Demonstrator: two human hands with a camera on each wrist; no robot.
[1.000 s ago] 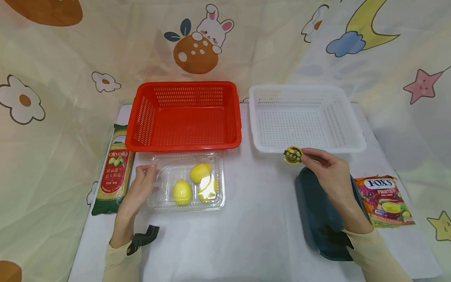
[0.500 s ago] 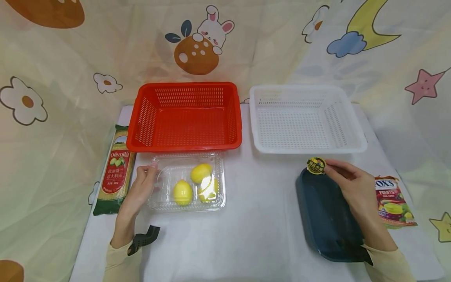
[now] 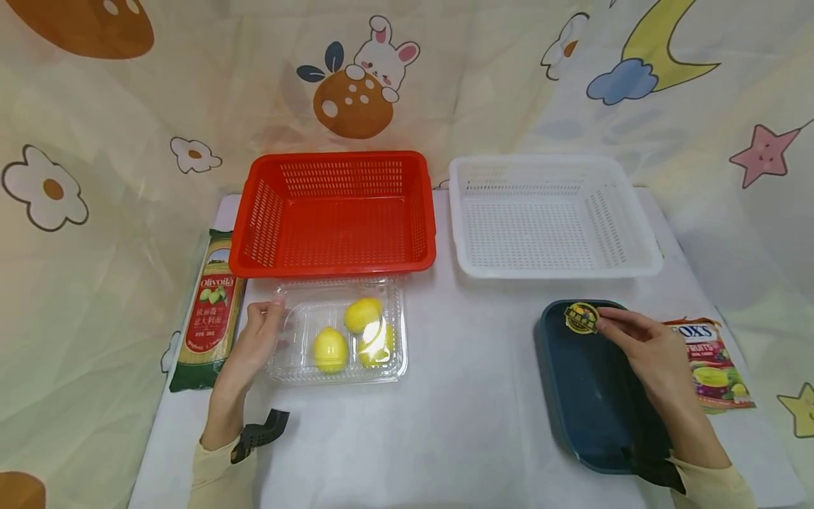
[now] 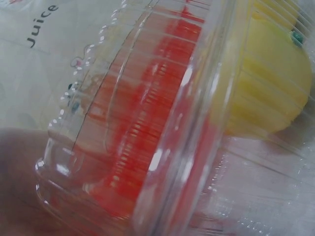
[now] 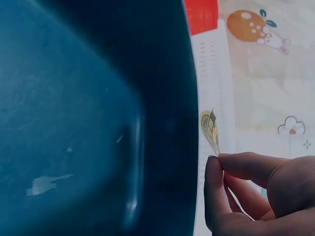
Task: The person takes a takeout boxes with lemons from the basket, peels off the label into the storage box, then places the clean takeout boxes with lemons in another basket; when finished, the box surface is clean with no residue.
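Note:
My left hand grips the left edge of a clear plastic clamshell box on the white table, and its lid is down. Inside lie several yellow lemons. The left wrist view shows the box's ridged wall close up, with part of my hand at lower left. Between thumb and forefinger, my right hand pinches a round yellow-and-black sticker by its right edge. In the head view the sticker overlaps the far end of a dark blue tray; in the right wrist view it appears edge-on.
Behind the clamshell box stands a red basket; to its right is a white basket. A pack of spaghetti lies at the left table edge. Beyond the blue tray, a Foxs candy bag is partly covered by my right hand.
My right hand has carried the sticker from the white basket's front rim rightward and nearer, over the blue tray's far end. My left hand keeps its place on the clamshell box.

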